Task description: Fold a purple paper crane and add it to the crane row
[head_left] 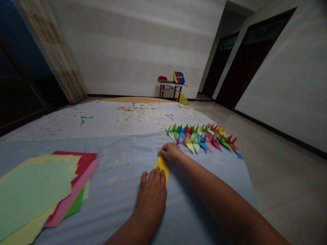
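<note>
Left hand: You've got your left hand [152,195] low at bottom centre, and your fingers [152,175] sit close together, their tips against the lower part of the folded yellow paper [162,167]; you can't tell from here whether they're pinching it.
Right hand: Your right hand [170,152] reaches in from the lower right, fingers [164,151] curled down over the paper's upper tip, thumb side hidden, so open or gripping can't be told.
Yellow paper: It's right there at centre, between your hands, a narrow pointed fold on the pale blue cloth [114,200].
Paper cranes: Two overlapping rows, about twenty in all, exact count hidden, just beyond your right hand [201,139].
Loose sheets: One fanned stack at lower left, five colours showing: pale green, yellow, red, pink, green [33,194].
Far end: One small folding table [173,85] against the wall, with one yellow bag [183,99] at its foot.
Backdrop: A white patterned sheet [102,119] lies beyond the blue cloth; a curtain [49,47] hangs at upper left.
</note>
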`<state>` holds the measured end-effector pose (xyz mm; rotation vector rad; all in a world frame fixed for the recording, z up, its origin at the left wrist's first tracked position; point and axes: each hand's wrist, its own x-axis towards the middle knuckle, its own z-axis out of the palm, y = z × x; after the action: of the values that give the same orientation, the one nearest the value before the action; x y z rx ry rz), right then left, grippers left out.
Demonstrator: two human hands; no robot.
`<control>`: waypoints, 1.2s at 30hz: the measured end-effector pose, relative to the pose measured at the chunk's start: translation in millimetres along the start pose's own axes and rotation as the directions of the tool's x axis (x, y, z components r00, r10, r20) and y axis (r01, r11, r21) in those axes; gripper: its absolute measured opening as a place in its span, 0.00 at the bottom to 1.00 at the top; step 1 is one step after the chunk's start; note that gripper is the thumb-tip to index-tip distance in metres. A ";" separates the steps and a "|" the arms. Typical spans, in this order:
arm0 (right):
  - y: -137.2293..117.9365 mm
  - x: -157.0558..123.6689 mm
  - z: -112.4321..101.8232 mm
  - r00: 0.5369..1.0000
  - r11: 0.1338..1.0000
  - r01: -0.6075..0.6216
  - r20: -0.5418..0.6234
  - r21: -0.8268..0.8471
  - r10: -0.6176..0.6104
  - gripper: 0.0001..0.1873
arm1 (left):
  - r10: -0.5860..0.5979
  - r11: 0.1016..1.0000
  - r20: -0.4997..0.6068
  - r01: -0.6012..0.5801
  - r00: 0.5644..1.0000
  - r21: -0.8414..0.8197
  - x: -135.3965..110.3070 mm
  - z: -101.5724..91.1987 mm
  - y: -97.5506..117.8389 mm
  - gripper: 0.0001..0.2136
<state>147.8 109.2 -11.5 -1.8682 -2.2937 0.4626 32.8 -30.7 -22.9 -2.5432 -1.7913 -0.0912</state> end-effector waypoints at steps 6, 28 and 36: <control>4.9 -3.1 -6.3 1.000 1.000 0.001 -0.028 0.001 -0.001 0.22 | 0.018 1.000 -0.011 -0.018 1.000 0.002 -2.9 0.7 0.6 0.21; -7.2 -16.4 2.1 0.996 0.996 0.093 -0.012 -0.017 -0.093 0.18 | -0.034 0.993 -0.032 0.031 0.999 -0.115 3.3 -8.8 -6.2 0.21; 2.2 -18.7 10.6 0.974 0.988 0.148 -0.179 0.039 -0.139 0.17 | -0.009 0.991 -0.044 0.003 0.999 -0.135 7.7 -10.7 -10.8 0.22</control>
<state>150.6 89.9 -20.7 -1.6345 -2.2565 0.3207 25.0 -20.5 -11.8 -2.6020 -1.8370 -0.2769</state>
